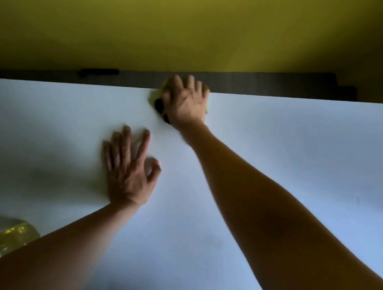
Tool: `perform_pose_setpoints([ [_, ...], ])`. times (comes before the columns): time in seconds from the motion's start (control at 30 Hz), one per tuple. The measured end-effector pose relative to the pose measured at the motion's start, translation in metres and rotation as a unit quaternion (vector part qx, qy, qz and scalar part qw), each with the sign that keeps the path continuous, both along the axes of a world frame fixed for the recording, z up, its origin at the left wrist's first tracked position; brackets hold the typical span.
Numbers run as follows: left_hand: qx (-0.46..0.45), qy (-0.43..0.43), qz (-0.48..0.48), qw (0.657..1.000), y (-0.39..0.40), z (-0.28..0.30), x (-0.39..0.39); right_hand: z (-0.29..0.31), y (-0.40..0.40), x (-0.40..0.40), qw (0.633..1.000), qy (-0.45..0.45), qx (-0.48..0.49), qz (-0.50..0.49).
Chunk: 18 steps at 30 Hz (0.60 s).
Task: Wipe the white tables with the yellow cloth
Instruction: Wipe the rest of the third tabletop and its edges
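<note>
- A yellowish, glinting object (13, 236) lies at the near-left corner of the white table (294, 159), partly hidden by the left forearm; what it is cannot be told.
- The left hand (129, 171) rests flat on the white table toward its middle, fingers straight and spread, holding nothing; it seems to serve as a brace.
- A dark, slim object (98, 72) sits on the dark ledge (275, 82) just beyond the table's far edge, left of the right hand.
- The right hand (185, 101) reaches to the table's far edge and presses down on the yellow cloth (166, 84). Whether its fingers curl round the cloth or lie flat on it cannot be told: the hand is blurred.
- The yellow cloth lies almost wholly under that palm, only slivers showing at the fingertips' left and at the hand's right side, right at the far edge.
- Risk, as I judge it: the cloth sits at the very lip, so a push further out could slide it onto the ledge.
- With so little cloth showing past the palm, it may bunch up and leave streaks unwiped.
</note>
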<state>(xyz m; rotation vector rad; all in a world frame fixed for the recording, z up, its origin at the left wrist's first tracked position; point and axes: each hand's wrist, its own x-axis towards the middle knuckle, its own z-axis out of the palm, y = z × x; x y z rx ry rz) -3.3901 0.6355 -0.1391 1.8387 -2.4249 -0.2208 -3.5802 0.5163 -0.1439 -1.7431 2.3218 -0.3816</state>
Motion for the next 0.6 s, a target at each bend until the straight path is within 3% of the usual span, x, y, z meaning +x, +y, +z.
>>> perform_pose_setpoints([
  [0.3, -0.013, -0.02, 0.001, 1.0, 0.001, 0.0, -0.006, 0.0, 0.081, -0.236, 0.996, 0.019, -0.006, -0.092],
  [0.47, -0.039, -0.019, 0.008, 0.999, 0.014, -0.001, -0.037, -0.002, 0.083, -0.252, 0.996, 0.01, -0.026, -0.086],
  [0.6, -0.043, 0.045, -0.092, 0.994, 0.048, -0.001, -0.143, -0.001, 0.084, -0.254, 0.998, 0.027, -0.022, -0.06],
])
